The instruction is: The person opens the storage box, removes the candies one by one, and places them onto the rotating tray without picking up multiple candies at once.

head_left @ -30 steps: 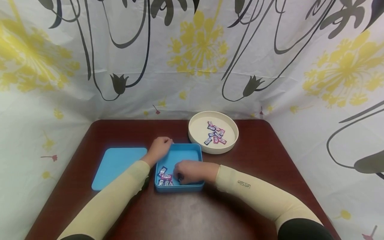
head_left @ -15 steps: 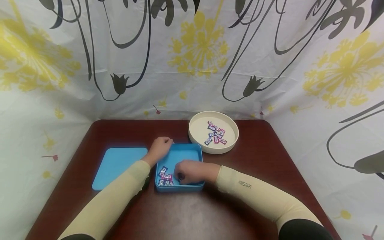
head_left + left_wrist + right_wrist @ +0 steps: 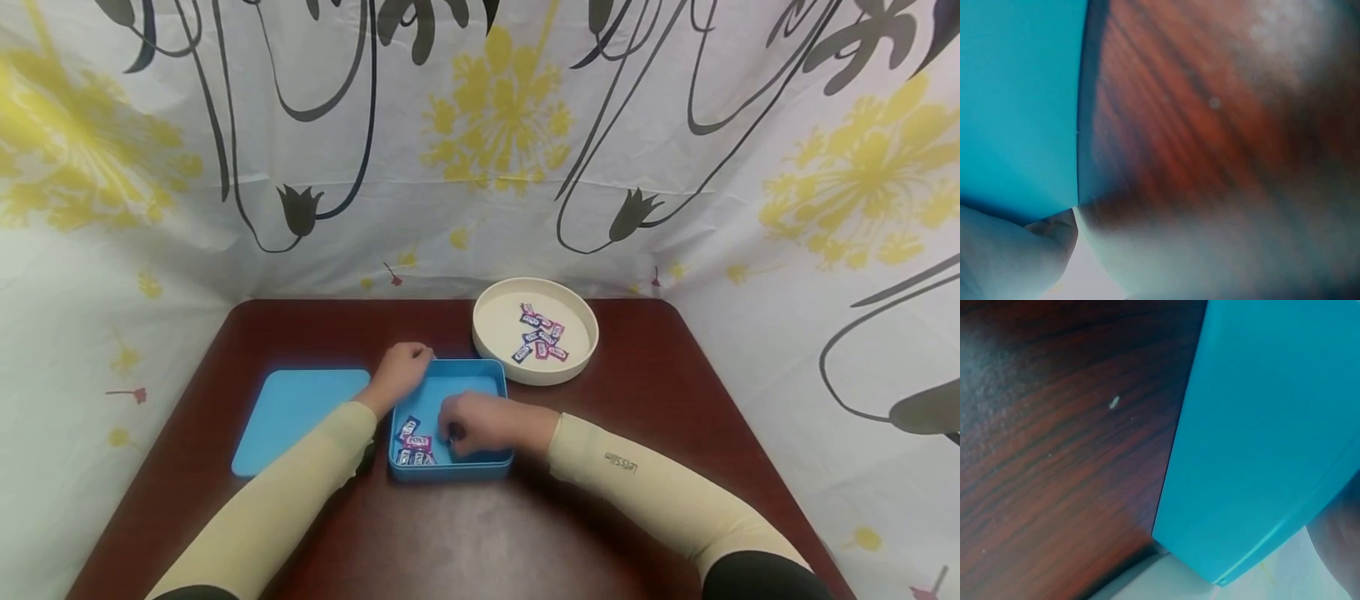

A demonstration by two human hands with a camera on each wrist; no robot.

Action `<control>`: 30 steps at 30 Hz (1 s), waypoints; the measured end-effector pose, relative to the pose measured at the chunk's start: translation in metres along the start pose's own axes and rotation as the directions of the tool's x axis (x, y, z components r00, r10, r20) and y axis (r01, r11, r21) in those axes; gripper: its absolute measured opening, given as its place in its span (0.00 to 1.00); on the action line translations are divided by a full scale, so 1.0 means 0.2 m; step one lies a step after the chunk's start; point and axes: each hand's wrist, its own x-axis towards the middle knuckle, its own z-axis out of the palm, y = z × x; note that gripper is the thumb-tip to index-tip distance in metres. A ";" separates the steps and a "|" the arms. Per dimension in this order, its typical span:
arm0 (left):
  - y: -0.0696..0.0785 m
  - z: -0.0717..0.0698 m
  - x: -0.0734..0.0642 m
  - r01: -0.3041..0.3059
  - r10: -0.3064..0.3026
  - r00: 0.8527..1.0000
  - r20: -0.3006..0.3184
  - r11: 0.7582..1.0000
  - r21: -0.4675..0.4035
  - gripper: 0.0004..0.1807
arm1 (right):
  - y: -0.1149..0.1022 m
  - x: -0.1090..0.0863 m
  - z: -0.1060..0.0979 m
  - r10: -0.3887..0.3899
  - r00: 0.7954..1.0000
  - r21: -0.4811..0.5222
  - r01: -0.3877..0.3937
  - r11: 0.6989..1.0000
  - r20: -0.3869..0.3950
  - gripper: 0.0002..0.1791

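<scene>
Looking down from my head view, I've got my right hand (image 3: 468,427) inside the blue box (image 3: 468,385), fingers curled down over the box floor just right of the small wrapped candies (image 3: 412,443). Whether a candy is actually pinched under those fingers, I cannot tell; the knuckles hide it. The candies sit bunched in the near left corner of the box, pink and dark blue wrappers, touching one another. My left hand (image 3: 401,371) rests on the far left corner of the box, fingers curled over its rim, steadying it. The box stands on the dark red table (image 3: 645,417), near the middle. Just left of it lies the flat blue lid (image 3: 288,412), close to the box. Behind and to the right sits a round cream tray (image 3: 491,350) with more of the same candies (image 3: 540,333) lying loose in it, its rim just beside the box's far right corner. My right wrist view shows only the box's outer wall (image 3: 1260,437) against the wood grain; the left wrist view is blurred blue and wood.
</scene>
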 end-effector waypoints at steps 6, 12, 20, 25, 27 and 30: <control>0.00 0.00 0.00 -0.002 0.002 1.000 0.003 1.000 0.004 0.19 | 0.01 -0.02 -0.03 0.004 0.998 0.004 -0.003 1.000 -0.059 0.09; 0.01 0.00 -0.01 0.002 -0.002 1.000 -0.001 1.000 0.007 0.19 | 0.01 -0.03 -0.04 0.012 0.993 -0.005 -0.013 1.000 -0.117 0.10; 0.02 -0.01 -0.02 -0.008 0.008 1.000 0.000 1.000 0.001 0.19 | 0.03 -0.05 -0.07 0.022 0.984 0.018 -0.019 1.000 -0.179 0.10; 0.02 0.00 -0.02 -0.010 0.010 1.000 0.000 1.000 0.011 0.20 | 0.06 -0.08 -0.13 0.036 0.970 0.022 -0.031 0.999 -0.239 0.09; 0.02 0.00 -0.02 -0.009 0.009 1.000 0.002 1.000 0.013 0.21 | 0.08 -0.10 -0.16 0.046 0.963 0.036 -0.037 0.999 -0.264 0.09; 0.02 0.00 -0.02 -0.011 0.011 1.000 0.006 1.000 0.014 0.21 | 0.12 -0.12 -0.20 0.062 0.949 0.055 -0.047 0.997 -0.308 0.09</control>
